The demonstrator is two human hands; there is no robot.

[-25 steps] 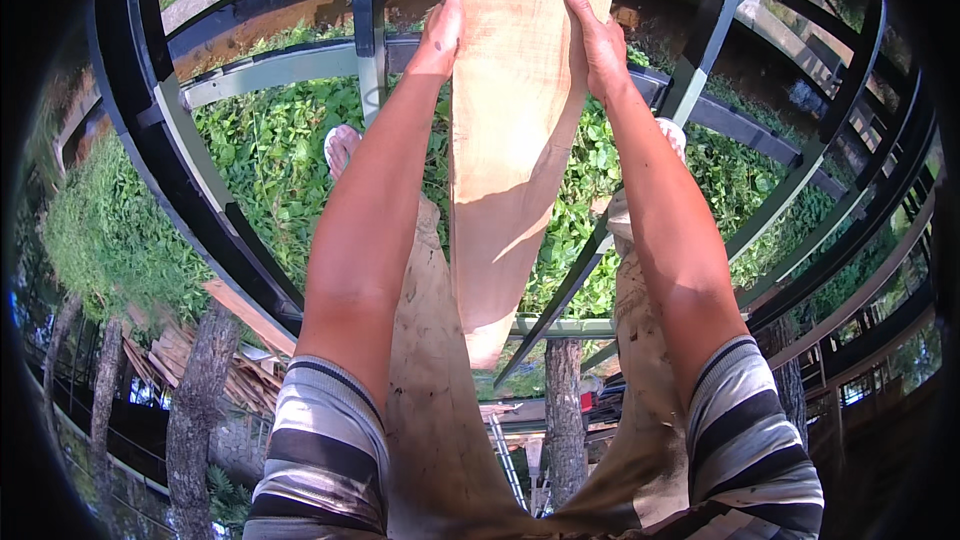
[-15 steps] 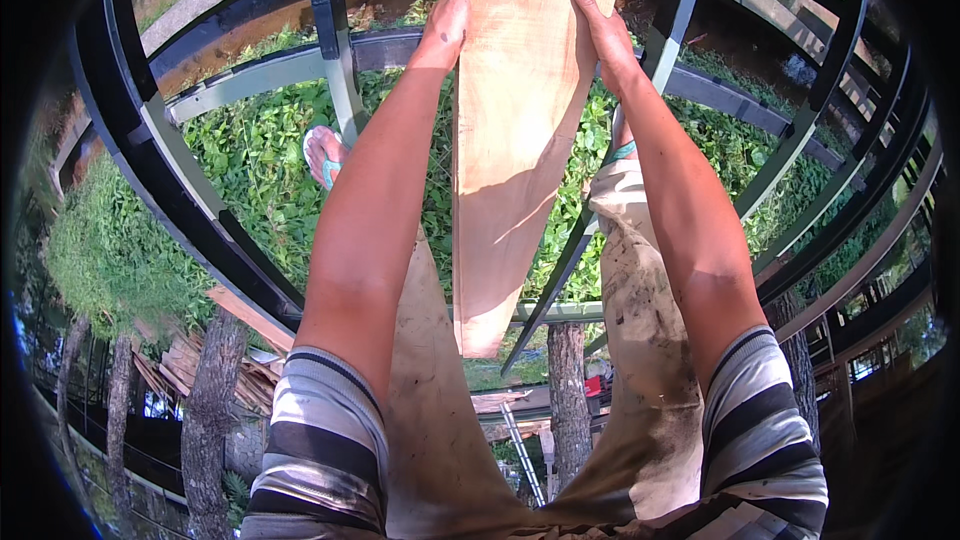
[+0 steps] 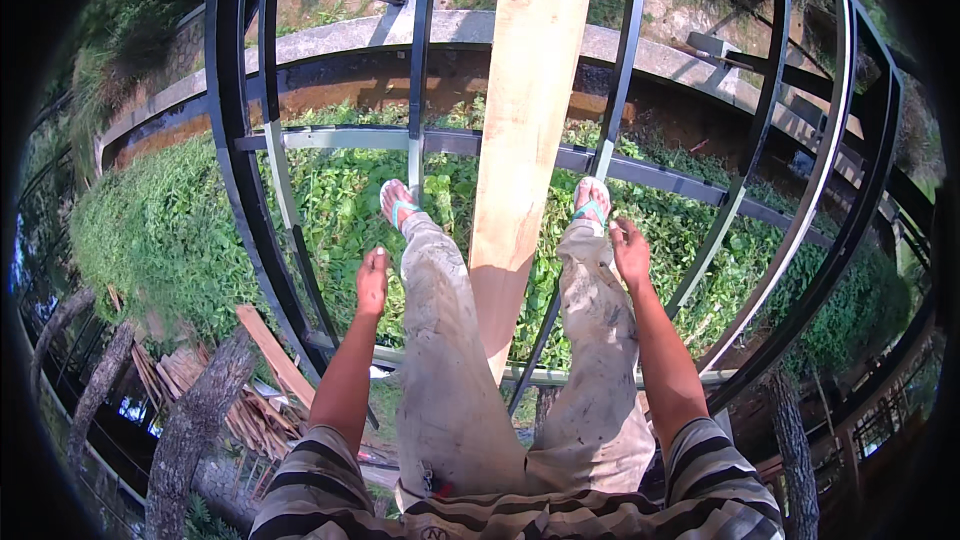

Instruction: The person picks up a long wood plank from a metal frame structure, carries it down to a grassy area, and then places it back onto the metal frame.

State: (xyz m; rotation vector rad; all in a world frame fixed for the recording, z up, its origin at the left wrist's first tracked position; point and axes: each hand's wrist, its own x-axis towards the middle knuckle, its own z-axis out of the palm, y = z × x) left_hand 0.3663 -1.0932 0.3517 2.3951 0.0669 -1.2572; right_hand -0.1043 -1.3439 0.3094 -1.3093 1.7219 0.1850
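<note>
A long, pale wooden plank (image 3: 525, 120) lies across the dark metal beams, between my two feet, its far end reaching past the crossbeam. My left hand (image 3: 372, 285) hangs beside my left knee, loosely open and holding nothing. Off my right knee is my right hand (image 3: 630, 250), also loosely open and apart from the plank. My left foot (image 3: 398, 204) and right foot (image 3: 590, 202), in light sandals, rest at the crossbeam (image 3: 455, 141) on either side of the plank.
Metal beams (image 3: 622, 60) run away from me with wide gaps, and green plants (image 3: 340, 185) grow far below. A concrete ledge (image 3: 340, 37) curves beyond. At lower left are a tree trunk (image 3: 195, 430) and a pile of boards (image 3: 215, 390).
Both hands have let go of the plank and drawn back toward my knees. The plank now lies farther from me, and my view has pulled back to show more of the frame.
</note>
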